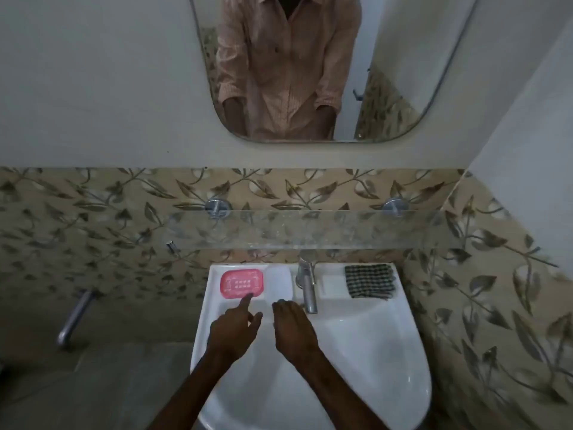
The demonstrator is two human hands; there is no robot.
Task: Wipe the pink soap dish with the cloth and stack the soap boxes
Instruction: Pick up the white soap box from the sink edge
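The pink soap dish [242,283] lies on the back left ledge of the white washbasin [356,342]. A dark checked cloth [370,280] lies folded on the back right ledge. My left hand [233,329] hovers over the basin's left side, its index finger stretched out and its tip touching the near edge of the pink dish. My right hand [293,324] is beside it over the bowl, palm down with fingers together, holding nothing. No soap boxes are in view.
A chrome tap [306,287] stands at the basin's back centre, just right of my right hand. A glass shelf [310,229] juts out above the basin. A mirror [310,66] hangs on the wall. A metal pipe [74,318] sticks out at the left.
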